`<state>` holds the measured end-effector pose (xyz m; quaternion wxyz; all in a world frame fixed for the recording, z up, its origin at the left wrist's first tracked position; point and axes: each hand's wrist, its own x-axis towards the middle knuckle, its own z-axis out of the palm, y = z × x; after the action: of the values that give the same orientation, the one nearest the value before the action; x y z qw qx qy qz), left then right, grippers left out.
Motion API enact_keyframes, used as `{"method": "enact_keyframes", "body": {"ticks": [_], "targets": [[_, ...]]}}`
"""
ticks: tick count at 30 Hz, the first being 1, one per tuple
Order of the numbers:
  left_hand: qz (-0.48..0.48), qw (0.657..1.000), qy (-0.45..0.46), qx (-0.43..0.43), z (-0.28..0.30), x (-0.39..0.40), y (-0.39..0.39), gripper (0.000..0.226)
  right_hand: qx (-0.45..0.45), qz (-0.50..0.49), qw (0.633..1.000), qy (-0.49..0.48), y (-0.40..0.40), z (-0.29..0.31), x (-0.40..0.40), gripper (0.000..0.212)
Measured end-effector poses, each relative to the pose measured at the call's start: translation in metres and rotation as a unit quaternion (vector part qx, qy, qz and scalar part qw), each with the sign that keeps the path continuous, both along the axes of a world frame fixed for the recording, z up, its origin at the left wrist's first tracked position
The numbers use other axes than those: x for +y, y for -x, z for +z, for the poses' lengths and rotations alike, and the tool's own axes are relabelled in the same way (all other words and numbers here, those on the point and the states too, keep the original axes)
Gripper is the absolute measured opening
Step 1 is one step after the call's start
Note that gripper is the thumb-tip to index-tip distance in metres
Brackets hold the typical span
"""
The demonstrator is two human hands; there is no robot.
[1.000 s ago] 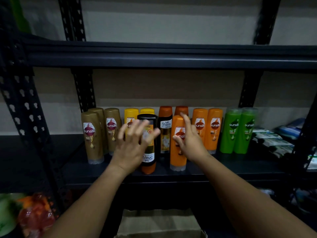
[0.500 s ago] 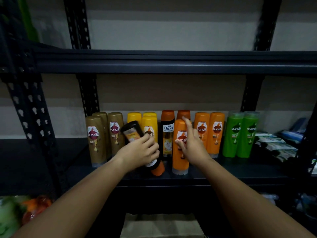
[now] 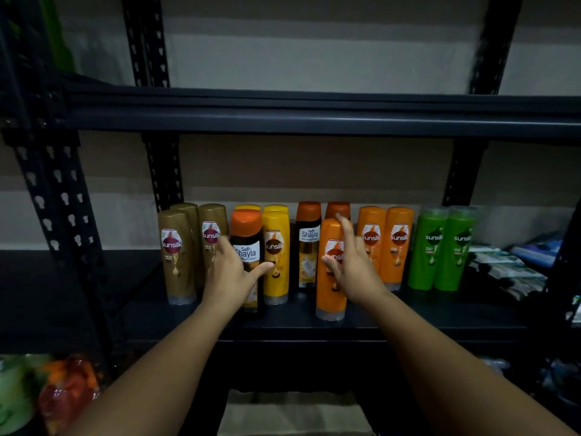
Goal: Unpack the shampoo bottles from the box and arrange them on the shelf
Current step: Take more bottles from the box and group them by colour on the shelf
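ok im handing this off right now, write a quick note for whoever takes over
Left hand: grips the dark Shayla bottle, upright, cap up, between the gold and yellow bottles.
Right hand: open, fingers resting on the front orange bottle, which stands forward of its row.
Done: gold, yellow, Shayla, orange and green bottles stand on the shelf.
Left: release the Shayla, push the orange one back, check the box below; its contents are hidden.
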<state>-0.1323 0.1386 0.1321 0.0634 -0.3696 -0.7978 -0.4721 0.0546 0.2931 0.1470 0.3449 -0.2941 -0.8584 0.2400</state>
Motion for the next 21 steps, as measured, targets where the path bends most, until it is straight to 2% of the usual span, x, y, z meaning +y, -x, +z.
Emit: {"method": "enact_keyframes", "body": {"ticks": [2, 7, 12, 16, 19, 21], "targets": [[0.003, 1.000, -0.015, -0.026, -0.007, 0.004, 0.002, 0.096, 0.000, 0.004, 1.000, 0.004, 0.000, 0.000, -0.001, 0.090], [0.016, 0.999, 0.010, -0.027, -0.014, 0.007, 0.003, 0.098, 0.034, 0.017, 0.999, 0.020, -0.002, -0.003, -0.004, 0.099], [-0.013, 0.998, 0.029, -0.044, -0.031, -0.001, 0.010, 0.098, 0.089, 0.018, 0.993, 0.078, 0.000, -0.030, -0.014, 0.125], [-0.043, 0.994, 0.052, -0.085, -0.057, -0.011, 0.020, 0.088, 0.097, -0.016, 0.987, 0.127, 0.002, -0.051, -0.022, 0.134], [-0.058, 0.992, 0.054, -0.093, -0.066, -0.014, 0.022, 0.075, 0.073, -0.036, 0.986, 0.144, 0.001, -0.063, -0.024, 0.136], [-0.063, 0.992, 0.054, -0.097, -0.066, -0.014, 0.021, 0.074, 0.060, -0.038, 0.987, 0.147, 0.000, -0.069, -0.024, 0.133]]}}
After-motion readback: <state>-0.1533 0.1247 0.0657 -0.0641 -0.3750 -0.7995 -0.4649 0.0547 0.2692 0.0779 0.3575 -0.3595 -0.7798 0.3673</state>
